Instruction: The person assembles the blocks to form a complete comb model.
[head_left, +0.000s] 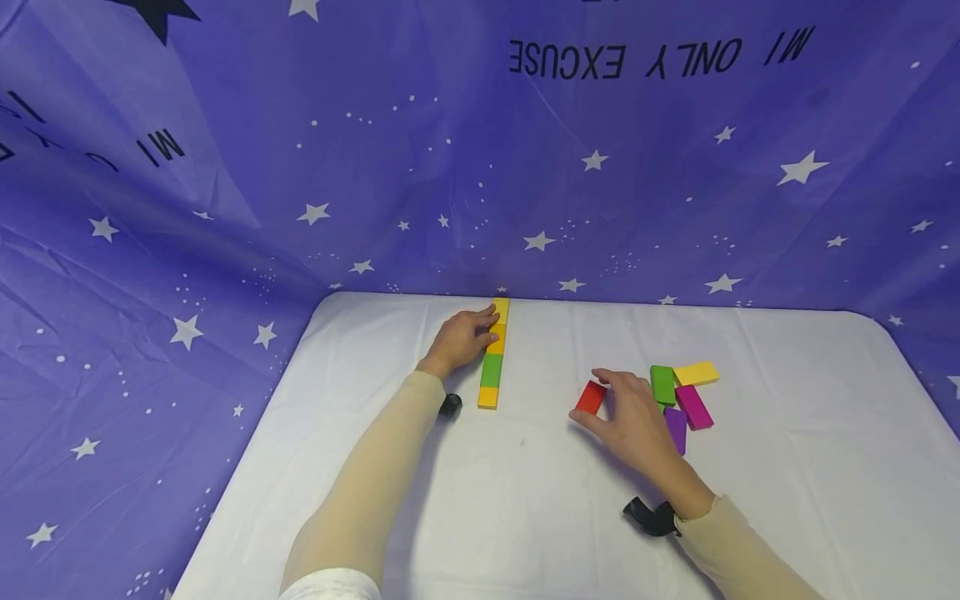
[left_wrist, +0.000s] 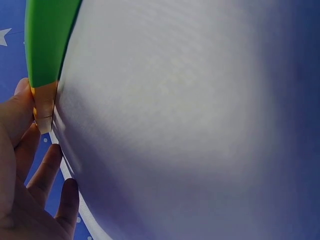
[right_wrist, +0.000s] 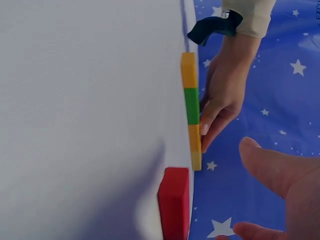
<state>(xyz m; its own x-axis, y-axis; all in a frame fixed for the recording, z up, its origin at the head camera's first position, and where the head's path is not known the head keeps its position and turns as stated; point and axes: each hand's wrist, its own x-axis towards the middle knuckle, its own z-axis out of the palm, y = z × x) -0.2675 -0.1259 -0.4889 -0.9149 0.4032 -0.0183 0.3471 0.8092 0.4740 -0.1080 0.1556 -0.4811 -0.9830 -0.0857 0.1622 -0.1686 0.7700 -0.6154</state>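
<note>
A straight row of several blocks runs toward the table's far edge: a yellow block [head_left: 502,310], an orange block [head_left: 497,339], a green block [head_left: 492,371] and a yellow-orange block [head_left: 488,397] nearest me. My left hand [head_left: 459,340] lies along the row's left side, thumb at the orange block and fingertips at the yellow one. In the left wrist view its fingers look spread and mostly straight. Over to the right, a red block [head_left: 590,398] lies between the parted thumb and fingers of my right hand [head_left: 633,421]. The right wrist view has the thumb [right_wrist: 267,165] apart from that block.
Beyond my right hand lies a loose group: a green block [head_left: 663,385], a yellow block [head_left: 696,373], a magenta block [head_left: 694,407] and a purple block [head_left: 676,429]. A white cloth covers the table [head_left: 825,500]. A purple star-printed curtain [head_left: 465,167] hangs behind it.
</note>
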